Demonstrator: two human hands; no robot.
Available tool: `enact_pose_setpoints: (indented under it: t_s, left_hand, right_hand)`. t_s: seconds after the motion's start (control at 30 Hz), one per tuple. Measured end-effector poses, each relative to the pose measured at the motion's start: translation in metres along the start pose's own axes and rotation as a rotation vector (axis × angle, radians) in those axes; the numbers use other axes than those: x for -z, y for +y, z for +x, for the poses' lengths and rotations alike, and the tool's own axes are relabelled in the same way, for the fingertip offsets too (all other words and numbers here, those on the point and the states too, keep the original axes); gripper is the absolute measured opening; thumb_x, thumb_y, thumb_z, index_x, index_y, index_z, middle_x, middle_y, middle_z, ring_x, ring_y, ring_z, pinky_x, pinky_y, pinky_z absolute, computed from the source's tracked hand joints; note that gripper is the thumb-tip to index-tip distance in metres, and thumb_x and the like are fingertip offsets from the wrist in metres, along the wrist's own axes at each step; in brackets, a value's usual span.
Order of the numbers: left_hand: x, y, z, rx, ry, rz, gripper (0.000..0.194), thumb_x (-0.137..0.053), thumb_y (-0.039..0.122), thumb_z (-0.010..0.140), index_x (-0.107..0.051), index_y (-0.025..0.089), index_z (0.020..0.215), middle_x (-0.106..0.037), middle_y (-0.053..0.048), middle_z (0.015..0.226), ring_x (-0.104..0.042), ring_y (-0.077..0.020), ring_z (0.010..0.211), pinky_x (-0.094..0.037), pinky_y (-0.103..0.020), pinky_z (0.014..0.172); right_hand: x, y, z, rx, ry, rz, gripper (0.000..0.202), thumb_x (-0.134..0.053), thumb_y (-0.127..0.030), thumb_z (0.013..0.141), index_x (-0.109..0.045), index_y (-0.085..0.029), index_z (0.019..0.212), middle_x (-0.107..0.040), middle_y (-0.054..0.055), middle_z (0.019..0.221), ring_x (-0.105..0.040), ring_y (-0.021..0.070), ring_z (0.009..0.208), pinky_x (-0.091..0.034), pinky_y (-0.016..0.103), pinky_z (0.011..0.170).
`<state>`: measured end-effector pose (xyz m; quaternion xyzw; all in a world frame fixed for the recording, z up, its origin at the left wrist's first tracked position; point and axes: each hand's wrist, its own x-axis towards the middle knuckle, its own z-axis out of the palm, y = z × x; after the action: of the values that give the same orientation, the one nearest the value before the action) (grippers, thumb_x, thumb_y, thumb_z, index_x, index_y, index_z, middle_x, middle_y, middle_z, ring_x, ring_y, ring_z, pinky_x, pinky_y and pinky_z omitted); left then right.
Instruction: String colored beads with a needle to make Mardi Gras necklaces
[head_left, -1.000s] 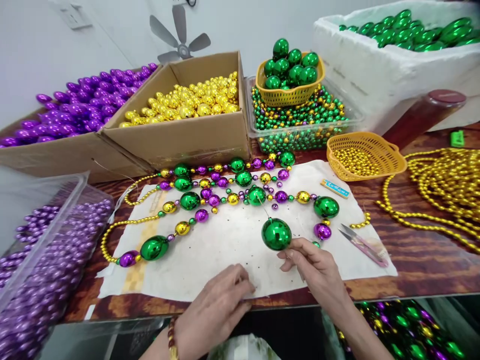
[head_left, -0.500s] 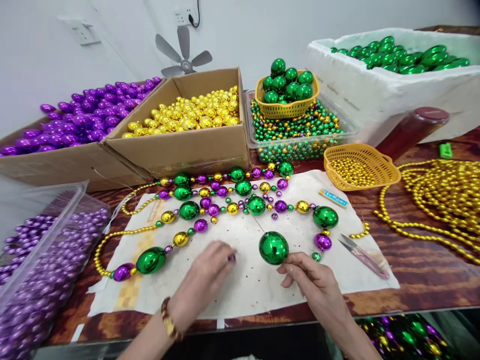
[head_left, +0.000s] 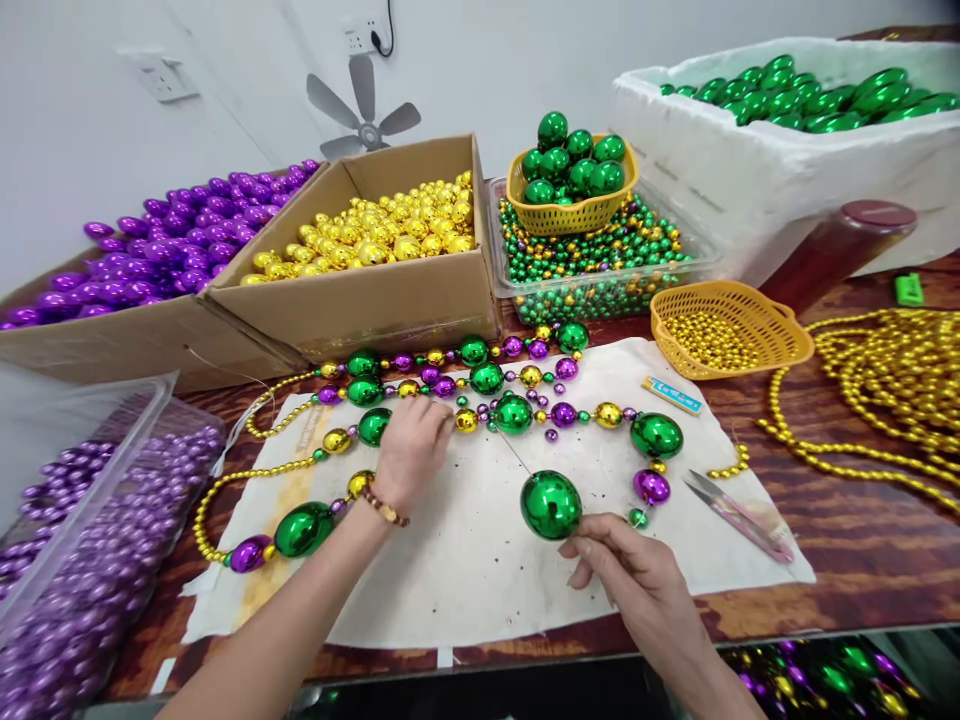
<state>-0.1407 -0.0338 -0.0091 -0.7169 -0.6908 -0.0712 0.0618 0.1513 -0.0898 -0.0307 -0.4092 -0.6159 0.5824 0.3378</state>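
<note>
My right hand [head_left: 626, 565] pinches at the lower right end of a large shiny green bead [head_left: 551, 505]. From that bead's top a thin thread [head_left: 514, 450] runs up to the green bead [head_left: 513, 412] at the middle of a strung necklace. My left hand [head_left: 414, 450] is over the necklace's left part, its fingers bent together beside a gold bead [head_left: 466, 420]; what its fingertips hold, if anything, is hidden. Strung green, gold and purple beads lie in rows across a white cloth [head_left: 465, 560]. Small loose purple beads [head_left: 551, 436] lie near the middle.
Scissors [head_left: 742, 518] and a blue-labelled strip [head_left: 673, 395] lie at the cloth's right. Behind stand boxes of purple beads [head_left: 172, 240] and gold beads [head_left: 375, 230], and a yellow basket [head_left: 780, 340]. Gold bead strands [head_left: 885, 400] lie right; a tub of lilac beads [head_left: 150, 520] stands left.
My left hand has moved up and away, from the cloth's middle to the bead rows; the small purple bead at its fingertips no longer shows. My right hand stays at the green bead.
</note>
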Motion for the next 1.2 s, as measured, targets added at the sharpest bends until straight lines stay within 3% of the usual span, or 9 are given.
enact_pose_setpoints:
  t_s: [0.2,0.4,0.53,0.7,0.93,1.2]
  left_hand:
    - [-0.004,0.030,-0.030,0.003,-0.206,0.081,0.023,-0.041,0.018,0.093,-0.062,0.021,0.100,-0.070,-0.007,0.085,-0.065,-0.0203,0.071,-0.038,-0.027,0.057]
    - [-0.004,0.023,-0.025,0.076,-0.295,0.166,0.027,-0.038,0.015,0.091,-0.061,0.017,0.105,-0.070,-0.013,0.078,-0.068,-0.0285,0.067,-0.041,-0.033,0.057]
    - [-0.004,0.021,-0.020,0.090,-0.316,0.172,0.026,-0.039,0.016,0.091,-0.060,0.018,0.105,-0.069,-0.012,0.084,-0.068,-0.0274,0.068,-0.042,-0.033,0.058]
    - [-0.003,0.020,-0.021,0.110,-0.262,0.144,0.023,-0.037,0.022,0.094,-0.059,0.022,0.101,-0.065,-0.008,0.091,-0.065,-0.0235,0.067,-0.038,-0.031,0.055]
    - [-0.008,0.024,-0.036,0.204,-0.101,0.060,0.021,-0.035,0.026,0.096,-0.056,0.021,0.096,-0.060,-0.008,0.102,-0.061,-0.0211,0.073,-0.027,-0.028,0.049]
    - [-0.010,0.027,-0.051,0.218,0.025,-0.267,0.014,-0.037,0.017,0.094,-0.051,0.019,0.092,-0.061,-0.003,0.082,-0.061,-0.0178,0.076,-0.043,-0.028,0.068]
  right_hand:
    - [-0.001,0.000,-0.001,0.011,0.008,-0.002,0.015,-0.048,-0.027,0.097,-0.060,-0.020,0.093,-0.070,0.001,0.083,-0.066,0.0120,0.063,-0.047,0.022,0.062]
    - [-0.004,0.001,-0.002,0.014,-0.008,-0.003,0.015,-0.048,-0.026,0.097,-0.060,-0.020,0.093,-0.070,0.001,0.083,-0.067,0.0116,0.063,-0.047,0.022,0.064]
    - [-0.007,0.001,-0.001,0.014,-0.013,-0.005,0.016,-0.047,-0.027,0.097,-0.061,-0.020,0.093,-0.071,0.002,0.082,-0.066,0.0116,0.063,-0.046,0.021,0.062]
    - [-0.007,0.001,-0.001,0.008,-0.007,-0.016,0.016,-0.048,-0.027,0.097,-0.061,-0.019,0.091,-0.070,0.001,0.079,-0.064,0.0107,0.061,-0.045,0.020,0.058]
    - [-0.008,0.004,-0.002,0.002,-0.024,-0.016,0.017,-0.048,-0.029,0.097,-0.061,-0.019,0.091,-0.070,0.002,0.079,-0.063,0.0112,0.060,-0.042,0.019,0.051]
    - [-0.011,0.004,0.000,-0.012,-0.028,-0.042,0.018,-0.048,-0.029,0.097,-0.061,-0.018,0.091,-0.070,0.003,0.077,-0.064,0.0120,0.059,-0.046,0.021,0.056]
